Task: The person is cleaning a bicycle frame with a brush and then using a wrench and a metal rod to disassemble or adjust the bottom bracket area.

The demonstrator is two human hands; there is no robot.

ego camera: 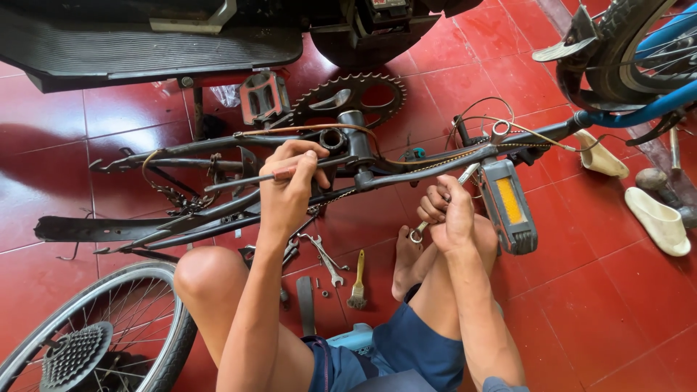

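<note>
A dark bicycle frame [421, 173] lies across my lap over the red floor, with its toothed chainring [348, 94] and open bottom bracket shell [332, 138] facing up. My left hand [290, 185] grips a thin metal rod with a reddish handle [243, 180] lying along the frame near the shell. My right hand [446, 210] is closed around a silver wrench [444, 199] whose upper end meets the frame beside the grey pedal with an orange reflector [508, 207].
Wrenches [323, 254], a small brush [357, 287] and bolts lie on the red tiles between my knees. A spoked wheel with a sprocket [87, 341] sits lower left. A blue bicycle [639, 65] stands upper right, near white sandals [657, 218] and a hammer [657, 181]. A scooter footboard [145, 43] spans the top.
</note>
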